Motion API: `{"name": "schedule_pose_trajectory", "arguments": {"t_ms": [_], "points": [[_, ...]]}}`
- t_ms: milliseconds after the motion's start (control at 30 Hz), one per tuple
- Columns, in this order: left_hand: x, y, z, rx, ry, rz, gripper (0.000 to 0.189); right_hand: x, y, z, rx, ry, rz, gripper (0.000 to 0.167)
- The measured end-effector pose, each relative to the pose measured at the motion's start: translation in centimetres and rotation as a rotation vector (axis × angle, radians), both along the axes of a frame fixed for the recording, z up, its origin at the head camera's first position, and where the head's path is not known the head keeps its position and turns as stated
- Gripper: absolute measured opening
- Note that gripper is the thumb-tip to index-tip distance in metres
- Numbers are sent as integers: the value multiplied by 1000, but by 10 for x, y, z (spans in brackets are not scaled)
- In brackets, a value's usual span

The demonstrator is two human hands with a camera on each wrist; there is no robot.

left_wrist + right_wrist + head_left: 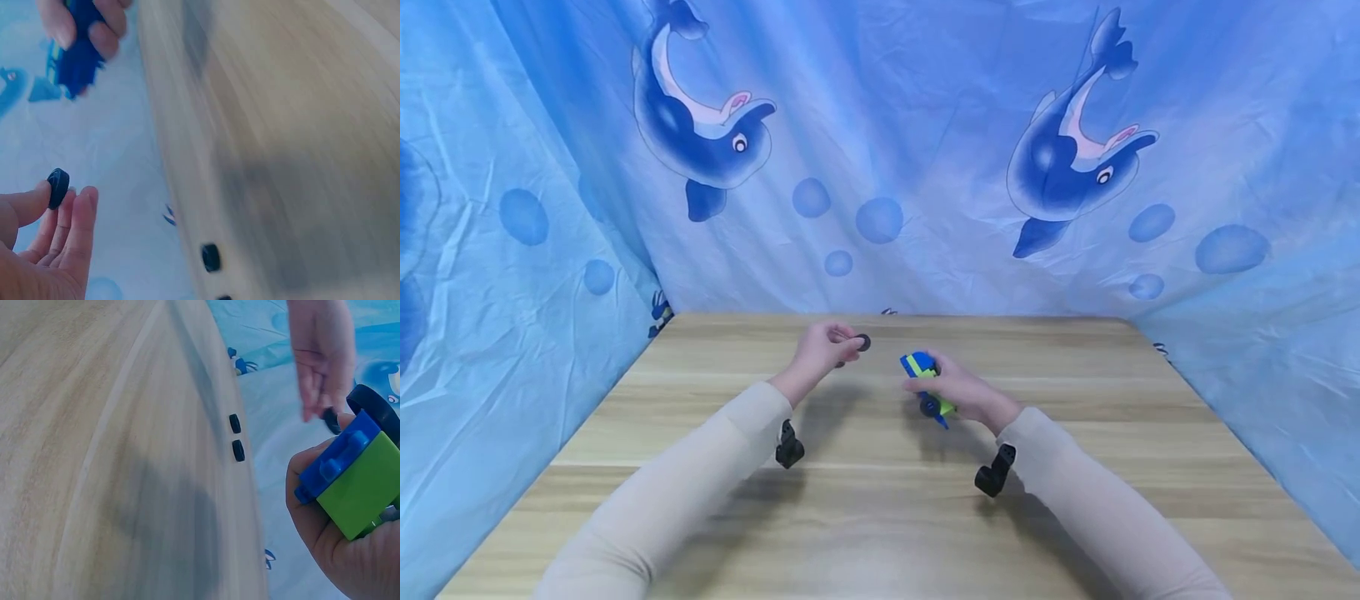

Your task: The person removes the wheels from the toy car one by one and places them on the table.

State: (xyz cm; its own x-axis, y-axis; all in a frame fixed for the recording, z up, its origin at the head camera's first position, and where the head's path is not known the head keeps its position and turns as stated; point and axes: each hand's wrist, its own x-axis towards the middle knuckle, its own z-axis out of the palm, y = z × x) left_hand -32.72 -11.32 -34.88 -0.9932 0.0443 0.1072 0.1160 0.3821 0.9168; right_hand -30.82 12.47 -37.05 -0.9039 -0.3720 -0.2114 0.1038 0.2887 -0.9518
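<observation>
My left hand (pixel 822 350) pinches a small black toy wheel (pixel 863 342) between thumb and fingers, up above the table. Thumb and fingertips meet the wheel (pixel 58 188) in the left wrist view. To the right, my right hand (pixel 964 390) grips a blue and lime-green building-block toy (pixel 917 363), also raised over the tabletop. One black wheel (pixel 377 412) sits on the toy's side, beside a blue studded brick (pixel 340 456) and a green block (pixel 362 486). The palm and fingers hide part of the toy. A gap separates the two hands.
Two more black wheels (pixel 235 423) lie near the far edge of the wooden table (pixel 880 517). A blue curtain (pixel 925 167) printed with dolphins hangs behind the table and along both sides. Black wrist cameras (pixel 789 446) sit at both cuffs.
</observation>
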Motion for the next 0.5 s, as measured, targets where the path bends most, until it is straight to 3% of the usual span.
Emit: {"name": "schedule_pose_trajectory", "arguments": {"t_ms": [233,500], "points": [[-14,-34,-12,-70,-73,86,27,0,6,1,5,-16,-2,77],[-31,-74,-21,37,-182,190,36,-1,10,3,-2,-21,0,77]]}}
